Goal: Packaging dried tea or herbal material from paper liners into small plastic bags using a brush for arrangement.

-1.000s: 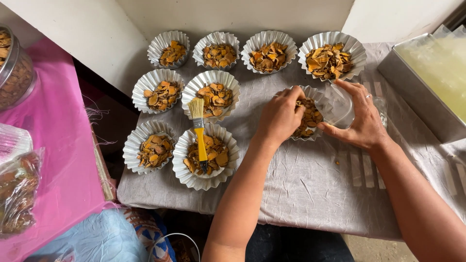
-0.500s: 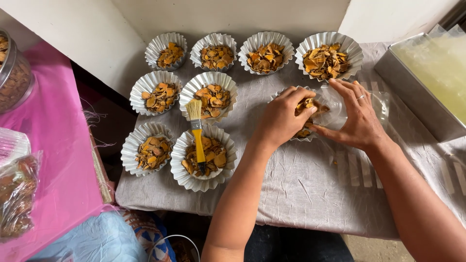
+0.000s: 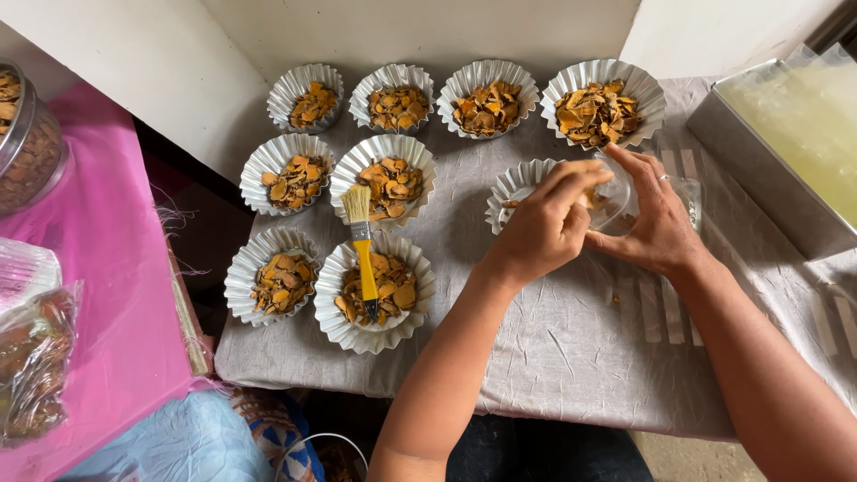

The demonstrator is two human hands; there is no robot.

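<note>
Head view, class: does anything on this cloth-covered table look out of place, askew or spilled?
Yes. A yellow-handled brush lies across two filled paper cups, bristles over the upper one, rather than on the cloth. A small crumb sits loose on the cloth below the right hand. Otherwise the cups stand in tidy rows.

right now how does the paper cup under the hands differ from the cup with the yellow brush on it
The cup under the hands is mostly covered by the left hand and right hand; the cup with the brush sits untouched at the front.
The cup under the hands shows hardly any filling; the cup with the brush is visibly full of orange-brown chips.
Only the front cup carries the yellow brush.
Both are white fluted paper cups on the grey cloth.
</note>
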